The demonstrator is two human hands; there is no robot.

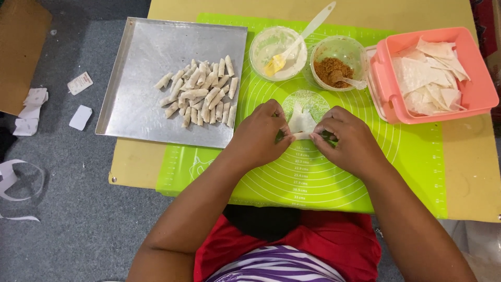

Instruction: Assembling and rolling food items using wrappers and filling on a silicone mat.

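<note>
A small pale pastry wrapper lies on the green silicone mat, its near edge rolled up. My left hand pinches the left end of that roll. My right hand pinches the right end. The wrapper's pointed far tip lies flat on the mat between my hands.
A metal tray at the left holds several finished little rolls. Behind my hands stand a bowl with a white brush and a bowl of brown filling with a spoon. A pink box of wrappers sits at the right. Paper scraps lie on the grey floor.
</note>
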